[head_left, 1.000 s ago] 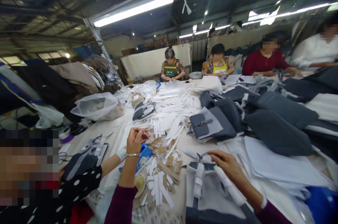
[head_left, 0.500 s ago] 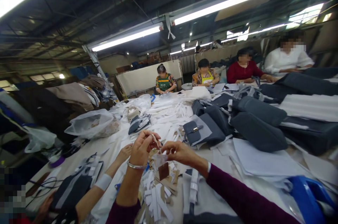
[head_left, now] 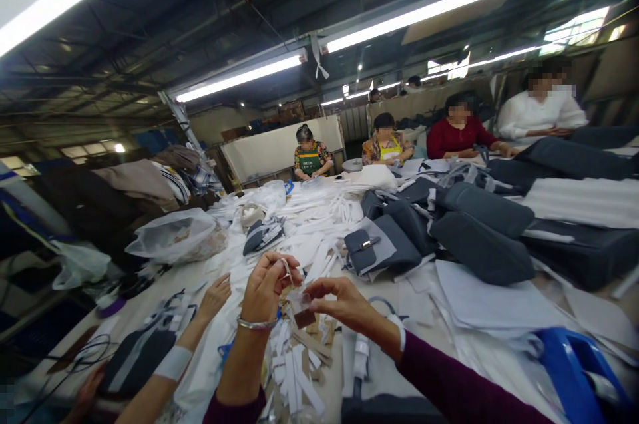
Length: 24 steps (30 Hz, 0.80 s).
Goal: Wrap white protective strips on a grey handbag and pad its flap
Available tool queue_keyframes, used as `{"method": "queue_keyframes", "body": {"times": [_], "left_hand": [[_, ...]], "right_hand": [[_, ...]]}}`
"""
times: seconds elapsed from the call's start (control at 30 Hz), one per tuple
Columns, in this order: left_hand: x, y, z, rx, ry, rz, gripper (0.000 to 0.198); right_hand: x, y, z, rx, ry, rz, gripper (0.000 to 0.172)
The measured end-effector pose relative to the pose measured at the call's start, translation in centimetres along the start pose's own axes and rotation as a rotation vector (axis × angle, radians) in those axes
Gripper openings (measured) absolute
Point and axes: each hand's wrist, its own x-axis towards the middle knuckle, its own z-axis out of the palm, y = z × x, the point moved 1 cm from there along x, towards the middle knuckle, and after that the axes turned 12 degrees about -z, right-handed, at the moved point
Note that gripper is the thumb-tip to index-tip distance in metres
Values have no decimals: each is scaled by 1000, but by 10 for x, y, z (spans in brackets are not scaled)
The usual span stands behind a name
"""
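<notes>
From my remote seat, I find the small clear packet (head_left: 301,301) at six o'clock from the centre of my view, up above the worktop (head_left: 333,377), with a brown piece (head_left: 305,318) at its lower end. The right hand (head_left: 344,301), at about half past two from the brown piece, has thumb and forefinger pinched on the packet's near edge. The left hand (head_left: 262,287), at ten o'clock, is curled with its fingertips together on a pale cord (head_left: 287,269) that runs down towards the packet.

I judge the packet very light, its film limp and slick, so it could slide or crumple under a loose pinch. The brown piece looks stiffer, like card or leather, and should give the firmest hold along its side edges. The cord seems soft and apt to twist; I'd take it near its end and pull gently.

I can't tell whether the brown piece sits inside the film or behind it, nor whether the cord joins the packet. The right hand's lower fingers are tucked from sight. At four o'clock, the dark bag (head_left: 389,407) is cut off by the bottom of my view and partly covered by the right forearm.
</notes>
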Motion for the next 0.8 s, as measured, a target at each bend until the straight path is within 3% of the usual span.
{"method": "queue_keyframes", "body": {"times": [0.1,0.23,0.37,0.6,0.8], "left_hand": [[-1,-3,1,-19,7,39,10],[-5,-4,-1,-26,31,62,11],[-12,-1,1,-42,30,67,11],[-21,-1,4,-43,51,61,12],[-24,0,2,-48,104,70,13]], "right_hand": [[1,-1,4,-121,78,-38,7],[4,-6,6,-220,103,-110,9],[2,-3,10,-341,75,-186,43],[-3,16,25,-312,58,-220,29],[-4,9,31,-273,29,-319,51]]}}
